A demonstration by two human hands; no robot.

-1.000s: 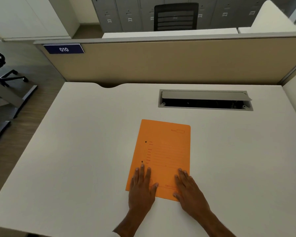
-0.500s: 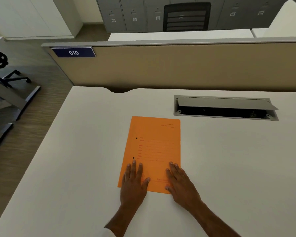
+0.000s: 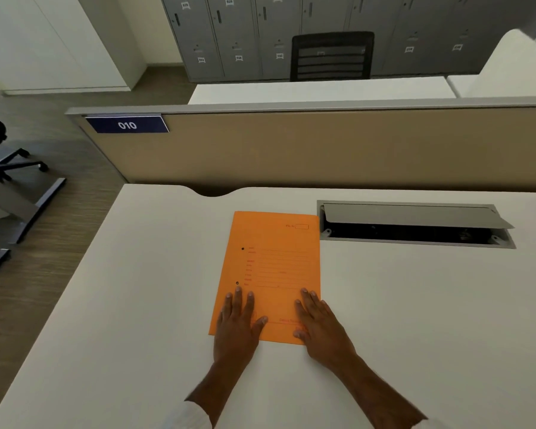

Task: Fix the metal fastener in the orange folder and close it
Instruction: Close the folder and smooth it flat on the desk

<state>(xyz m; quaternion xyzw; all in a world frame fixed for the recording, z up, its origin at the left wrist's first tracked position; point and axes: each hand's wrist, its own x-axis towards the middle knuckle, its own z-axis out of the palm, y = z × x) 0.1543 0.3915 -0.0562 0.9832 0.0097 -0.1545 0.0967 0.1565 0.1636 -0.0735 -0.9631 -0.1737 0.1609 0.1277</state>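
The orange folder (image 3: 276, 261) lies closed and flat on the white desk (image 3: 136, 289), printed cover up. Two small dark holes (image 3: 240, 265) show near its left edge. No metal fastener is visible. My left hand (image 3: 237, 323) rests palm down on the folder's near left corner, fingers spread flat. My right hand (image 3: 317, 323) lies flat on the near right corner, fingers together and pointing away from me. Neither hand grips anything.
An open cable tray with a grey flap (image 3: 415, 224) is set into the desk just right of the folder's far end. A tan partition (image 3: 322, 147) with a "010" sign (image 3: 127, 124) borders the far edge. Office chair legs (image 3: 10, 162) stand on the floor to the left.
The view has tilted up and shifted, so folder and hands sit lower and further left of the cable tray. Both hands stay flat on the folder's near end.
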